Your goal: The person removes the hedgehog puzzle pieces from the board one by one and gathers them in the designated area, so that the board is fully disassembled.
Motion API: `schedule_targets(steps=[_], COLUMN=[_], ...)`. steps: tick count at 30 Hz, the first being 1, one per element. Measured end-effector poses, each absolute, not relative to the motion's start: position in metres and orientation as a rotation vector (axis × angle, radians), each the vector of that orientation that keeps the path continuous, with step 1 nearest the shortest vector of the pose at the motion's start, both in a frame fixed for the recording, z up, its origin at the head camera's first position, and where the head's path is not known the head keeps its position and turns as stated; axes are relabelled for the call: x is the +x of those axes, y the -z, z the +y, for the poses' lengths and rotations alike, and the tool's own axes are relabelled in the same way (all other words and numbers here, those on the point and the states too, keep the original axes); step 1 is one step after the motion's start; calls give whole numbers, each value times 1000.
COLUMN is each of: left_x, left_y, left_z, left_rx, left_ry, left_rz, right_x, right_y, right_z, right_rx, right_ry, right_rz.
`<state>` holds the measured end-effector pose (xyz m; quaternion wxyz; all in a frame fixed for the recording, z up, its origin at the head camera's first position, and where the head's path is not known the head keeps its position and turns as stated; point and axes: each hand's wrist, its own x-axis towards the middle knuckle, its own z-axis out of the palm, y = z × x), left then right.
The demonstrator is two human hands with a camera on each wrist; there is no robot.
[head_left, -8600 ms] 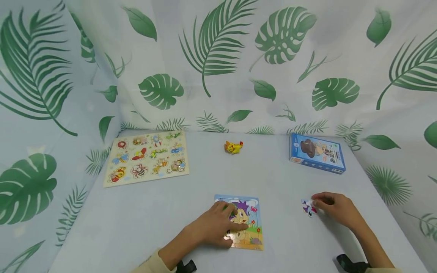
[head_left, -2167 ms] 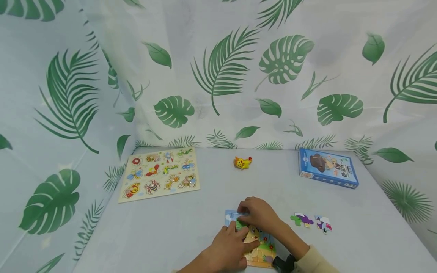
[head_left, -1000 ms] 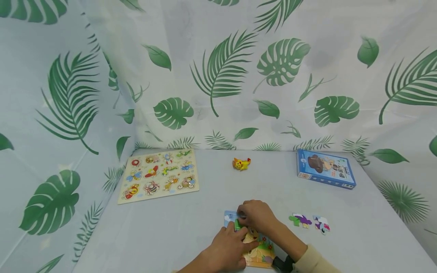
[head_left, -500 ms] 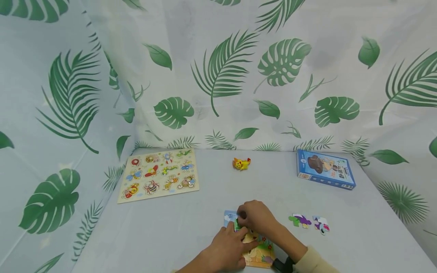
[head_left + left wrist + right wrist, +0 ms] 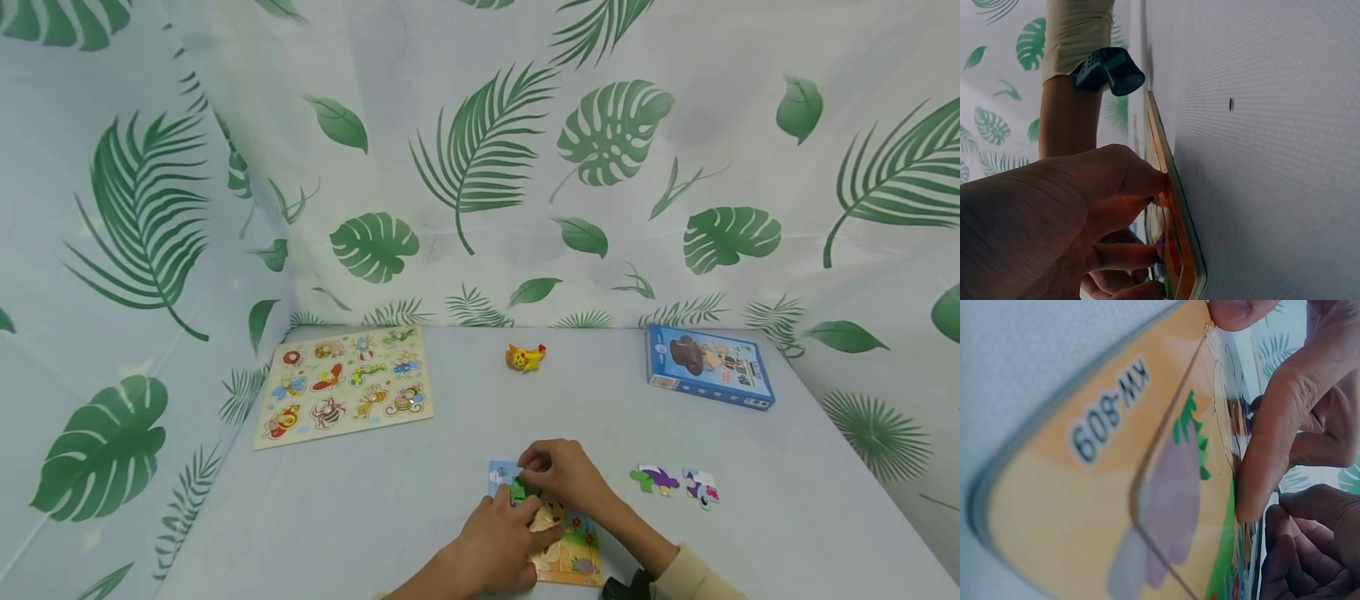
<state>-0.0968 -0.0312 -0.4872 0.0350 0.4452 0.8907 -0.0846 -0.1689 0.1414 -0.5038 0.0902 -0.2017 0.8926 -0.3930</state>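
A jigsaw puzzle board (image 5: 572, 575) with a cartoon picture lies near the front of the table. My left hand (image 5: 495, 542) rests on its left side, fingers spread; the left wrist view shows the thumb (image 5: 1147, 178) touching the board's edge. At the top of the board, my right hand (image 5: 566, 479) pinches a green puzzle piece (image 5: 517, 492) between thumb and forefinger, partly hidden by the fingers. To the right lie two loose puzzle pieces: a green and purple piece (image 5: 656, 479) and a white and purple piece (image 5: 702, 489) with an eye.
Back left lies a wooden insect puzzle board (image 5: 345, 387). A small yellow toy figure (image 5: 527, 358) stands at the back middle, and a blue box (image 5: 708, 365) lies back right. Leaf-printed cloth (image 5: 480, 167) hangs behind the table.
Earlier my right hand was at the white and purple piece; it has since moved left onto the board. The green and purple piece now lies beside it. Lately only my right fingers shifted slightly.
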Motion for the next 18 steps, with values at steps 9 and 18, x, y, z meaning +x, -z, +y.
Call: schedule_targets(steps=[9, 18], left_x=[-97, -95], left_y=[487, 488], left_z=[-32, -32], left_rx=[1384, 1362], left_ry=[232, 207], left_rz=[2744, 2772], right_x=[-167, -174], right_y=[505, 488], right_z=[149, 203], right_rx=[-460, -444], right_ry=[1325, 1358], right_rz=[2564, 2557])
